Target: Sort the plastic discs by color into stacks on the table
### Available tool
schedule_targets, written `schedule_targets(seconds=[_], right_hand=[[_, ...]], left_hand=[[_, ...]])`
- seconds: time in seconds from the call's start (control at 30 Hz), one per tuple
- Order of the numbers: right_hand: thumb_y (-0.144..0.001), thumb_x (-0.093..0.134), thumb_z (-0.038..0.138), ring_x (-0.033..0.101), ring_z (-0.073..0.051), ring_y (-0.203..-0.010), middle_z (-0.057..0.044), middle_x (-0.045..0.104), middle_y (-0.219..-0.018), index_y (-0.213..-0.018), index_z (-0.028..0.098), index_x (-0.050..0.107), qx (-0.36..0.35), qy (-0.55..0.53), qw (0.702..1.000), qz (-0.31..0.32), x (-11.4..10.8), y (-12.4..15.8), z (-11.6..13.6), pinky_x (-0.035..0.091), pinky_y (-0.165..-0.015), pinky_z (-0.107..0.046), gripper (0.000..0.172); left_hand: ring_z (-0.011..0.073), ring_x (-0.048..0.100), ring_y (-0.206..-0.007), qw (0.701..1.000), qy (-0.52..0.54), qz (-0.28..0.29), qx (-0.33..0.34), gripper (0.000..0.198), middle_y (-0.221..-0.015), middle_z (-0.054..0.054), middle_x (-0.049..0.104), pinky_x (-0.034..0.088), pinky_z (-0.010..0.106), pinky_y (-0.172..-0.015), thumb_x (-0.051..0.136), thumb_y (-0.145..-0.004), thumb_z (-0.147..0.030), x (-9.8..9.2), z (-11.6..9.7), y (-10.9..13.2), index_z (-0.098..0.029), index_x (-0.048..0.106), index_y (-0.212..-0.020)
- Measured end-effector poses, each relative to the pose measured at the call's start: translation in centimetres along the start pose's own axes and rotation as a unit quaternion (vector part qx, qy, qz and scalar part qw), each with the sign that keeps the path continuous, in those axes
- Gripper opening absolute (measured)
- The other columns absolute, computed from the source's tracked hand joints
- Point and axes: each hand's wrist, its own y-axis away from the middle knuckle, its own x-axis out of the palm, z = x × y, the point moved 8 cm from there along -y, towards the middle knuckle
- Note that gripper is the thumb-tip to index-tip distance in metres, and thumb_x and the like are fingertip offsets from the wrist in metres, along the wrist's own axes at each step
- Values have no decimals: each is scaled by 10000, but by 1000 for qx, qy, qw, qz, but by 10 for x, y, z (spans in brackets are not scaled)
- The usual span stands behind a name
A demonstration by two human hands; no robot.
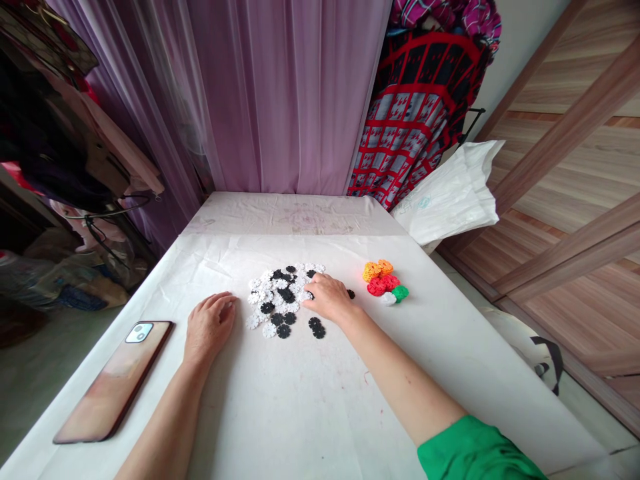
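Observation:
A loose pile of white and black plastic snowflake discs (286,293) lies in the middle of the table. My right hand (330,298) reaches in at the pile's right edge, thumb and fingers closing around a disc there; its colour is partly hidden. Just below that hand, a few black discs (317,327) sit apart from the pile, and one more black disc (351,294) shows beside the knuckles. My left hand (211,327) rests on the table left of the pile, holding nothing, its fingers loosely bent and apart from the discs.
Right of the pile are small clusters of orange discs (379,269), red discs (383,285), a green disc cluster (400,293) and a white piece (389,299). A phone (114,383) lies at the table's left edge. A white bag (450,193) stands beyond the right edge.

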Motion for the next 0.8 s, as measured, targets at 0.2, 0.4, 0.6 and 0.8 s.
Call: schedule_targets(seconds=[0.2, 0.4, 0.6, 0.8], right_hand=[[-856, 624, 332, 605, -218, -1071, -78, 648, -1149, -1069, 224, 706, 9, -33, 999, 5, 9, -7, 3, 457, -847, -284, 253], [-840, 633, 317, 629, -173, -1015, -25, 664, -1168, -1084, 258, 692, 65, -125, 989, -45, -11, 10, -32, 437, -814, -251, 258], [-796, 671, 313, 639, -164, -927, -19, 679, -1104, -994, 241, 707, 123, -138, 982, -44, -24, 42, -80, 427, -758, -249, 214], [-795, 672, 320, 638, -174, -947, -27, 682, -1108, -1015, 237, 714, 93, -122, 988, -28, -13, 48, -72, 426, -769, -255, 239]], left_hand=[[272, 625, -1141, 1000, -3, 1, -4, 348, -1203, 43, 712, 481, 443, -1000, 414, -909, -372, 0, -1, 2, -243, 712, -1036], [268, 632, -1133, 1000, -1, -4, 0, 341, -1200, 44, 715, 487, 439, -998, 421, -906, -361, -1, -2, 2, -243, 718, -1024], [272, 640, -1118, 1000, 1, -3, 1, 350, -1195, 45, 717, 500, 442, -973, 420, -903, -383, -1, 0, 1, -253, 722, -1021], [277, 642, -1117, 1000, 2, -5, -4, 363, -1199, 46, 716, 495, 451, -987, 414, -904, -387, 0, 2, 0, -252, 727, -1030]])
